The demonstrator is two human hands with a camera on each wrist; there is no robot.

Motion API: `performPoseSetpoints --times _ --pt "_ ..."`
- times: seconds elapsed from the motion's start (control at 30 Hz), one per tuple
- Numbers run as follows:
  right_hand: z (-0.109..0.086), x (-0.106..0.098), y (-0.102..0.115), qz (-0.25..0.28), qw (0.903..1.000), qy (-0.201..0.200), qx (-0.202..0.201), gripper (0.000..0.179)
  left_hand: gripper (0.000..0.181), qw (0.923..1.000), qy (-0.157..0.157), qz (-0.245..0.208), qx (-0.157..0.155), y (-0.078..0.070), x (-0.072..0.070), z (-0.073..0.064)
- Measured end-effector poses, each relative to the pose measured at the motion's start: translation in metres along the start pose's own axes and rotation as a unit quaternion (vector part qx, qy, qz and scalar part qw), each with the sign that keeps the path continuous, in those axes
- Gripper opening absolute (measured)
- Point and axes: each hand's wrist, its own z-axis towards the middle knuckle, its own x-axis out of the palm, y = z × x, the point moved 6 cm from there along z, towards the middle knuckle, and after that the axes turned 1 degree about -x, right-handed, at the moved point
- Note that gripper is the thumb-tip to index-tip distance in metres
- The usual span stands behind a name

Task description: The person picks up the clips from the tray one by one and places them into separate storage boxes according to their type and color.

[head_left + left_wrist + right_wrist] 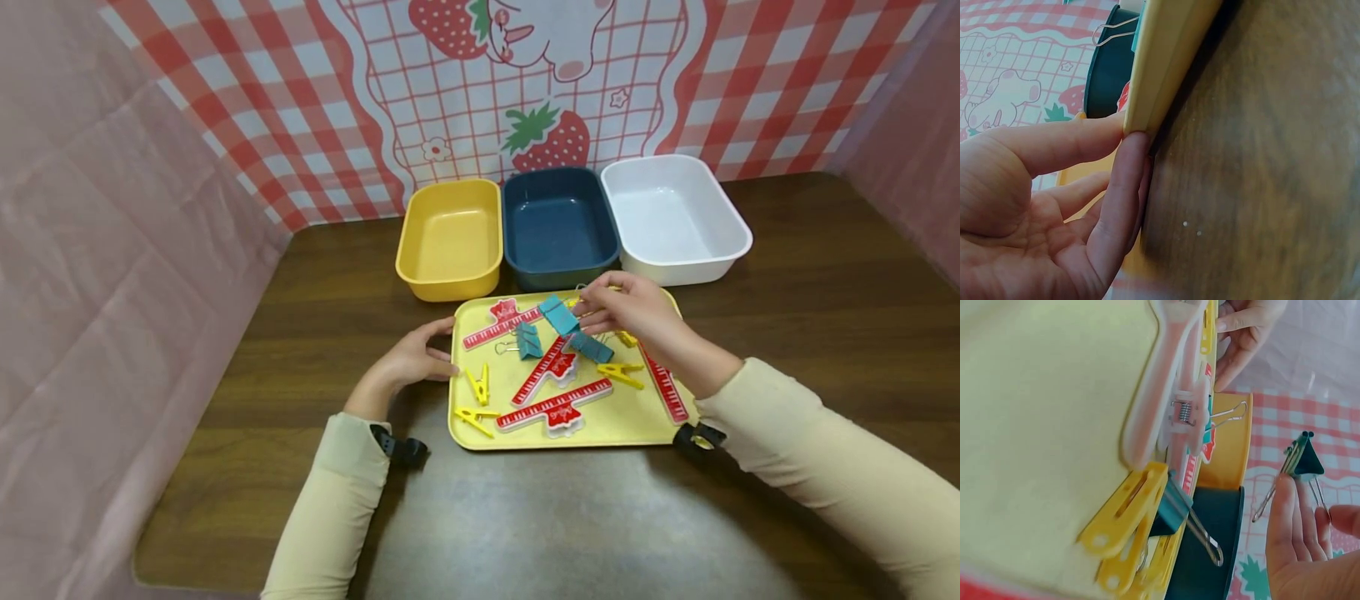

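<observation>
Red-and-white checked cloth [277,108] with printed strawberries hangs behind the table [315,350], and plain pinkish cloth [127,275] closes off both sides. Along the table's back edge I see three bins side by side: a yellow bin [450,237], a blue bin [562,229] and a white bin [671,221]. Nearer to me lies a yellow tray [633,421], its back edge close to the bins.

Somebody in pale sleeves [322,508], a black strap [405,452] at each wrist, has both hands at the tray. The right hand [636,308] is above its back half, pinching a teal clip [558,315] between thumb and fingers, lifted clear, wire handles jutting out. The left hand [414,354] pinches the tray's left edge, thumb and forefinger meeting at the rim.

Two other teal clips [528,341] lie on the tray near the middle. Four red clips [555,410] are spread about: by the back left corner, mid-tray, along the front edge and beside the right edge. Two yellow pegs [474,418] sit by the front left corner; another lies toward the right edge, with more partly hidden near the right hand.
</observation>
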Motion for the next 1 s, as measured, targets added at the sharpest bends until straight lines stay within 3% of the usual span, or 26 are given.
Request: performPoseSetpoints --times 0.47,0.77,1.0 --pt "0.054 0.039 0.020 0.072 0.9949 -0.069 -0.016 0.021 0.081 0.9999 -0.007 -0.015 -0.003 0.002 -0.001 -0.001" --pt "0.085 0.072 0.022 0.148 0.9851 -0.088 0.001 0.017 0.080 0.9995 0.000 -0.032 -0.004 0.003 -0.002 0.000" --pt "0.106 0.086 0.026 0.166 0.9795 -0.115 0.009 0.013 0.080 0.9994 -0.006 -0.034 -0.008 0.002 -0.003 0.001"
